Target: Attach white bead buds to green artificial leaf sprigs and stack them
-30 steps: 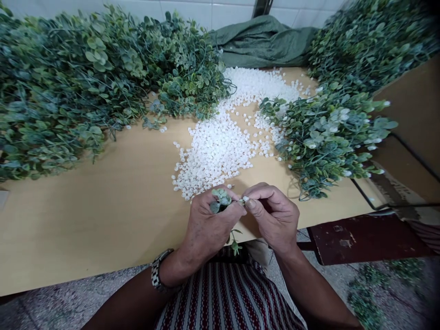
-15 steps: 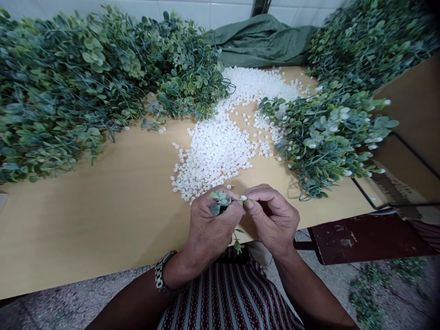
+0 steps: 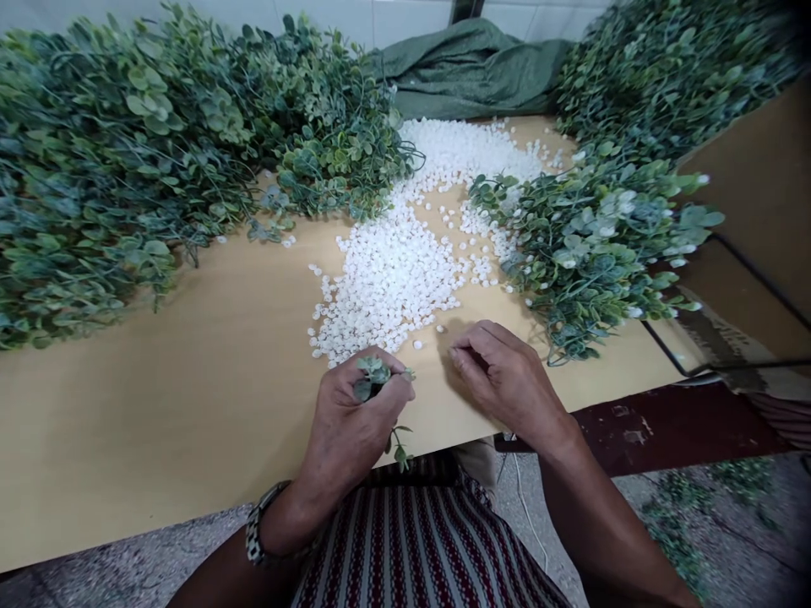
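My left hand (image 3: 361,414) is closed around a sprig of artificial greenery (image 3: 372,369). Rounded leaves rise above its thumb, a small green tip pokes out at the fingertips, and more leaves dangle below the palm. My right hand (image 3: 503,376) hovers to the right, apart from the sprig, its thumb and index finger pinched together; whatever sits between them, if anything, is hidden. In front of both hands spreads a heap of small white beads (image 3: 393,270), with a few loose ones near my fingers.
Large piles of artificial greenery lie at the left (image 3: 190,127) and back right. A white-tipped bunch (image 3: 601,245) rests to the right, near a cardboard box (image 3: 753,203) and a black metal frame (image 3: 681,367). Green cloth (image 3: 475,72) lies along the wall.
My hands have come apart: the left went left with the sprig, the right moved right, away from it. The white piece between the fingertips is no longer visible.
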The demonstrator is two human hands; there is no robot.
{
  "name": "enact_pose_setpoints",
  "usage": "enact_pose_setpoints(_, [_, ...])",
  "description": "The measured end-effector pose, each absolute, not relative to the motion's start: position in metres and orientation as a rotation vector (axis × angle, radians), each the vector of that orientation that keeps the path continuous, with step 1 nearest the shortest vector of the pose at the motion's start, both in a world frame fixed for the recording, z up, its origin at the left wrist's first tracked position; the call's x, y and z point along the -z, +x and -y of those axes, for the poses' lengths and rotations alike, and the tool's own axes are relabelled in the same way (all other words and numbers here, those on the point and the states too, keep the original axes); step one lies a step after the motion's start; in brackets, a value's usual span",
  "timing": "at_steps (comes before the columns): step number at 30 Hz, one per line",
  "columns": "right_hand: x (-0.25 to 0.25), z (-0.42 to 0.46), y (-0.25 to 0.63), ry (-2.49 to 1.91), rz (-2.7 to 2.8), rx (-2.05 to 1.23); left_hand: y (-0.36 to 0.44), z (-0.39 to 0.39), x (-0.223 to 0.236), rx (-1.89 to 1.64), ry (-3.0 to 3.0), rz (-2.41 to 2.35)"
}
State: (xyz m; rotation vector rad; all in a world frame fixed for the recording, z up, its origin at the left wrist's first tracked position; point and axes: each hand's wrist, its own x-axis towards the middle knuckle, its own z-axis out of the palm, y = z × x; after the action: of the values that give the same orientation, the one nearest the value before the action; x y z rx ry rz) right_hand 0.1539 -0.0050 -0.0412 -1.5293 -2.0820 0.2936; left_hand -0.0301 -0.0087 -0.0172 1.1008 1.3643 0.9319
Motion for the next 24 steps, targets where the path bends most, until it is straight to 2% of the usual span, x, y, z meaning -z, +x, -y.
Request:
enact_pose_setpoints(10, [0.043, -0.024, 0.166, -1.221, 2.246, -0.198, -0.037, 0.010, 0.019, -0.976, 1.052, -1.327])
enact_pose_setpoints(20, [0.050, -0.036, 0.163, -1.053, 2.432, 0.100, -0.037, 0.008, 0.023, -0.973, 1.016, -1.287])
enact_pose_setpoints(24, [0.050, -0.033, 0.160, -1.078, 2.303, -0.033, -0.036, 0.009, 0.024, -0.979, 1.000, -1.259])
